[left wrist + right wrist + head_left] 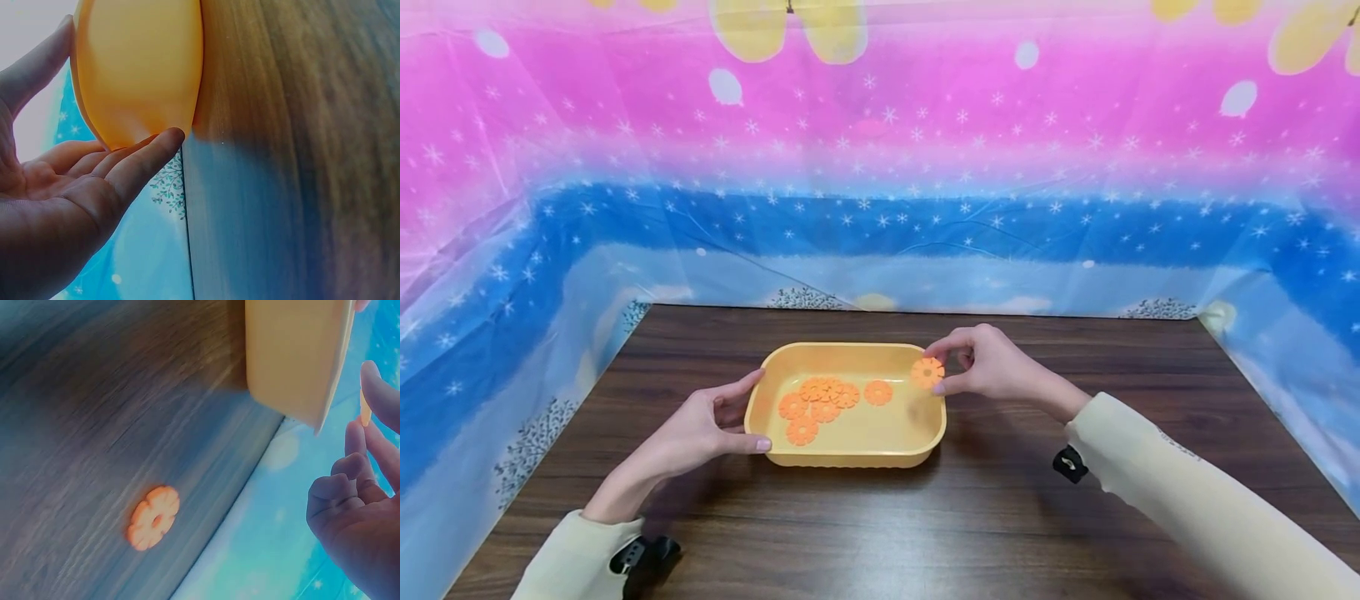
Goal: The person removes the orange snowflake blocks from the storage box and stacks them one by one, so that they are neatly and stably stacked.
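A shallow yellow plastic basin [865, 435] sits on the table. Its left end is held by my left hand [692, 429], thumb over the front corner of the rim and fingers along the outer wall. Between thumb and fingertips, my right hand [996, 367] pinches an orange notched plastic disc [918, 372] over the basin's right end. Inside lie several like discs [801, 431], mostly overlapping on the left, with a single disc [868, 393] apart near the middle. Another orange disc [142, 535] lies on the table in the right wrist view, out of sight in the head view.
The dark wood table [865, 542] stretches around the basin. A pink and blue printed cloth [880, 225] hangs along its back and sides. Black straps with small devices [1070, 464] sit at both wrists.
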Action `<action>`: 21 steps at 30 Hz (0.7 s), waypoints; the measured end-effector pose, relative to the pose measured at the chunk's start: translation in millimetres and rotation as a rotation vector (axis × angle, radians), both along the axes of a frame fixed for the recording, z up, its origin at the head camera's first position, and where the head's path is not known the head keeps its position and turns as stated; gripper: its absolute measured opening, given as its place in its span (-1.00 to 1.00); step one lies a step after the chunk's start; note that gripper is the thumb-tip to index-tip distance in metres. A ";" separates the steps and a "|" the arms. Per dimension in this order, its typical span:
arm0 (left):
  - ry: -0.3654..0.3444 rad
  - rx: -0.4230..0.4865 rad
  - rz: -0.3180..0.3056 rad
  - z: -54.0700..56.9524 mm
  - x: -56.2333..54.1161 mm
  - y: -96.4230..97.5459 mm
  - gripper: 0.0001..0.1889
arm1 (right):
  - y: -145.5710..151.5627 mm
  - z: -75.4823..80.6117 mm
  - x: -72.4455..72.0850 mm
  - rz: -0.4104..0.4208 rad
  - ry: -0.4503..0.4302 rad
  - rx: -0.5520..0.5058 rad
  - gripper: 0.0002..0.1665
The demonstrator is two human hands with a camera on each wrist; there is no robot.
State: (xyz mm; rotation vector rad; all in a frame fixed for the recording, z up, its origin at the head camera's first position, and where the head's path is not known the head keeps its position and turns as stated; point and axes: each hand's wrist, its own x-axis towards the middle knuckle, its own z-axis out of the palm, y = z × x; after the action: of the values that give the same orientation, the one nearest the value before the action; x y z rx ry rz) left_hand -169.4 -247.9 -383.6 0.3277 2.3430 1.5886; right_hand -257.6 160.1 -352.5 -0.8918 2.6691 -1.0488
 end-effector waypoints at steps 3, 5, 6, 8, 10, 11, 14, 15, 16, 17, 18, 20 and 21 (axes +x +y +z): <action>0.000 0.002 -0.003 -0.4 0.1 0.0 0.08 | 9.3 -0.9 0.4 -0.017 -0.005 -0.002 -0.49; -0.001 0.008 -0.006 -0.5 0.1 0.0 0.09 | 15.8 -2.2 0.8 -0.032 -0.014 -0.002 -0.50; 0.000 0.008 -0.007 -0.5 0.0 0.1 0.09 | 19.4 -3.2 0.8 -0.038 -0.018 -0.003 -0.51; 0.002 0.005 -0.007 -0.6 -0.2 0.2 0.10 | 26.4 -6.0 0.3 -0.051 -0.023 -0.001 -0.51; 0.004 0.001 -0.009 -0.9 -0.4 0.2 0.10 | 33.7 -9.3 -0.1 -0.070 -0.027 0.002 -0.51; 0.007 -0.002 -0.009 -1.1 -0.5 0.3 0.10 | 37.6 -10.9 -0.2 -0.077 -0.026 0.003 -0.50; 0.011 -0.004 -0.010 -1.5 -0.6 0.2 0.09 | 49.1 -15.5 0.0 -0.105 -0.019 0.004 -0.49; 0.012 -0.003 -0.012 -1.7 -0.6 0.1 0.09 | 53.1 -17.0 -0.1 -0.113 -0.012 0.006 -0.49; 0.014 -0.001 -0.012 -1.8 -0.6 0.0 0.09 | 57.1 -18.6 -0.3 -0.120 -0.006 0.009 -0.49; 0.015 0.000 -0.013 -1.8 -0.5 -0.1 0.09 | 61.2 -20.4 -0.4 -0.127 0.000 0.010 -0.49; 0.014 0.002 -0.014 -1.8 -0.4 -0.2 0.09 | 65.1 -22.3 -0.5 -0.136 0.005 0.012 -0.49; 0.015 0.005 -0.015 -1.9 -0.4 -0.3 0.09 | 72.8 -26.8 -1.1 -0.153 0.010 0.018 -0.49; 0.013 0.006 -0.014 -1.8 -0.5 -0.2 0.09 | 76.5 -29.3 -1.6 -0.163 0.008 0.020 -0.49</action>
State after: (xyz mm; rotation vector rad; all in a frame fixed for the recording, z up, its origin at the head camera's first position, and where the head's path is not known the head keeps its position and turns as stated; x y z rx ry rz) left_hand -169.8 -248.1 -385.4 0.3562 2.3408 1.5921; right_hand -259.2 236.5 -381.8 -0.6854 2.7924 -1.0506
